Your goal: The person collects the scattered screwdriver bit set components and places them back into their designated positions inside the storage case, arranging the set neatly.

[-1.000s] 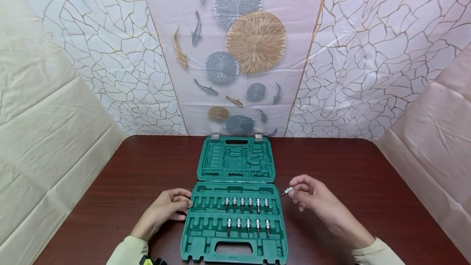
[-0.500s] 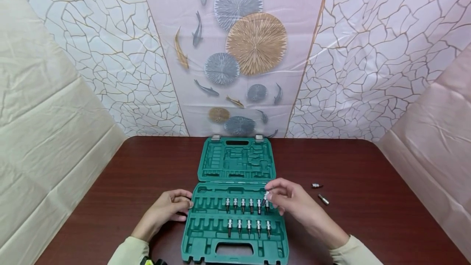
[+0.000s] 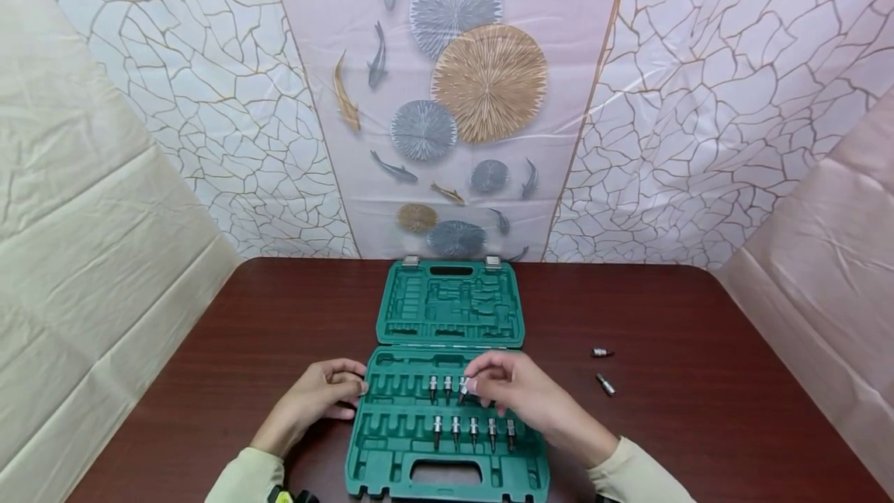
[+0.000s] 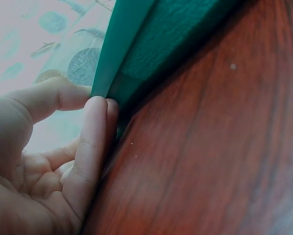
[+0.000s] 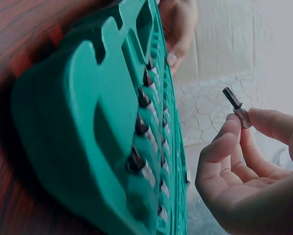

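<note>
A green socket case [image 3: 377,463] lies opened flat on the table. Its lower half holds two rows of silver bit sockets [image 3: 473,433] with dark tips. Over the upper row, my right hand [image 3: 520,393] pinches one bit socket [image 5: 236,108] between thumb and fingertips. In the right wrist view its dark hex tip points up, away from the hand. That hand hides the right end of the upper row in the head view. At the case's left edge, my left hand [image 3: 317,398] pinches the rim [image 4: 109,58], its fingers against the side wall.
Two loose bit sockets lie on the dark wooden table to the right, one [image 3: 601,352] behind the other [image 3: 605,385]. The case lid [image 3: 450,305] rests open toward the patterned backdrop [image 3: 447,177]. Cloth walls [image 3: 105,254] flank the table [image 3: 279,309].
My right hand has moved left with the bit socket, from beside the case to over its upper row. The loose bit sockets came into view behind it. My left hand stays at the rim.
</note>
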Demonstrator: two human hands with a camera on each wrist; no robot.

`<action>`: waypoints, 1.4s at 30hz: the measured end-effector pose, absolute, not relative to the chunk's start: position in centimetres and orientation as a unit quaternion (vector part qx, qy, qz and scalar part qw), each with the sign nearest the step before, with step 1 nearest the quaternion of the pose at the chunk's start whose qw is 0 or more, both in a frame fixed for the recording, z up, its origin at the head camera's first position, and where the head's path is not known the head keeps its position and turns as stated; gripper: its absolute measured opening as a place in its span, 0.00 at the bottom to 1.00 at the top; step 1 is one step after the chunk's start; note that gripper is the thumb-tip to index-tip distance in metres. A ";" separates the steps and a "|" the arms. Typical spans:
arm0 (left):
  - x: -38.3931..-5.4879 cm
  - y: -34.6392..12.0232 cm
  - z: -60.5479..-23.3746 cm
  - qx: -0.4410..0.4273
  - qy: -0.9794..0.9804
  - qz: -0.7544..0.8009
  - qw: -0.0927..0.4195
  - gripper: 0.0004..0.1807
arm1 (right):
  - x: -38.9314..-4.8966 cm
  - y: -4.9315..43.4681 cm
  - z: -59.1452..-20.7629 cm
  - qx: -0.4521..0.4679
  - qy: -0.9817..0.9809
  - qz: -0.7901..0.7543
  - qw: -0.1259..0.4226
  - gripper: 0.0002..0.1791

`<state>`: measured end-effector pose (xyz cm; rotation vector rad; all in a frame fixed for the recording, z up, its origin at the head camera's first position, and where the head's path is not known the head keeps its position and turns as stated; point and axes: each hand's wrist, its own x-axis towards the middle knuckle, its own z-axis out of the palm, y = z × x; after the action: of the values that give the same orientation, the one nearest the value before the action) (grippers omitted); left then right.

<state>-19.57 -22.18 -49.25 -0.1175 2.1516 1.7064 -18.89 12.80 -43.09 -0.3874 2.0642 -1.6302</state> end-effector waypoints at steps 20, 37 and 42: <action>-19.5 -22.2 -49.1 -0.037 0.767 0.609 0.199 0.23 | -19.2 8.4 -44.5 -0.177 0.776 -0.537 0.279 0.09; -19.6 -22.2 -49.3 -0.042 0.771 0.605 0.194 0.22 | -18.8 5.7 -44.7 -0.196 0.851 -0.431 0.226 0.10; -19.6 -22.2 -49.2 -0.038 0.770 0.605 0.197 0.22 | -18.4 5.5 -44.7 -0.207 0.866 -0.410 0.197 0.10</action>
<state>-19.65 -22.18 -49.21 -0.1062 2.1574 1.6944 -18.45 5.51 -44.74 -0.5787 2.4255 -1.1465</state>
